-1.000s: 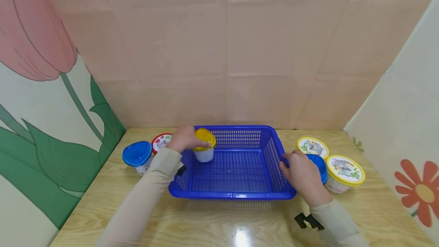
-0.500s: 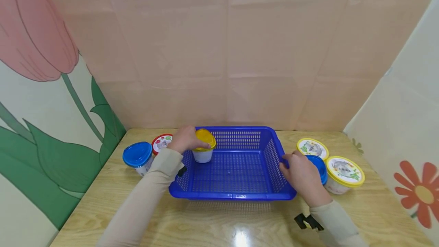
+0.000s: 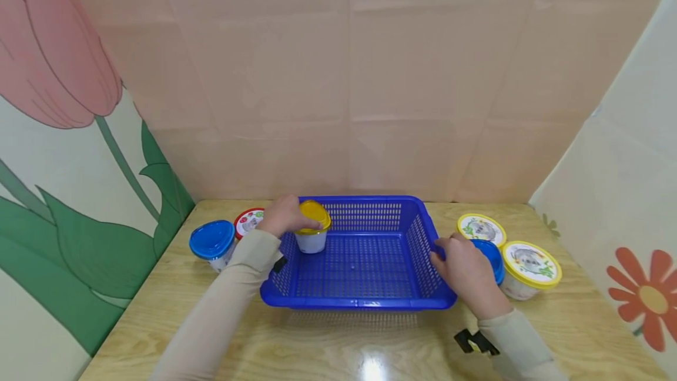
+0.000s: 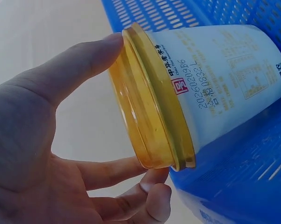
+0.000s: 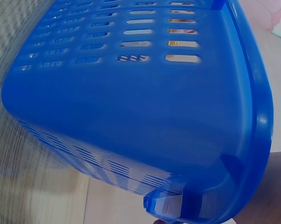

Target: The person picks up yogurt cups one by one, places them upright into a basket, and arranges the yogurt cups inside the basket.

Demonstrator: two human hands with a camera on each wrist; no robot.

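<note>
My left hand (image 3: 282,216) pinches the yellow lid of a white tub (image 3: 311,243), thumb on one side and fingers on the other. The tub is upright at the left end of a blue slatted plastic basket (image 3: 359,303). In the left wrist view the thumb (image 4: 108,46) presses the lid's rim, and printed text shows on the tub's side. On the basket's right rim, my right hand (image 3: 468,272) holds on with curled fingers. The right wrist view shows mostly the basket's outer wall (image 5: 131,102); most of that hand is out of frame there.
Left of the basket stand a blue-lidded tub (image 3: 213,239) and a red-lidded tub (image 3: 248,222), partly behind my left hand. Right of it are a blue-lidded tub (image 3: 491,256) and two yellow-lidded tubs (image 3: 531,262). A pinkish wall (image 3: 349,104) rises behind the wooden table (image 3: 254,346).
The yellow-lidded tub has shifted very slightly left and down within the basket, still in my left hand's grip. My right hand stays on the rim.
</note>
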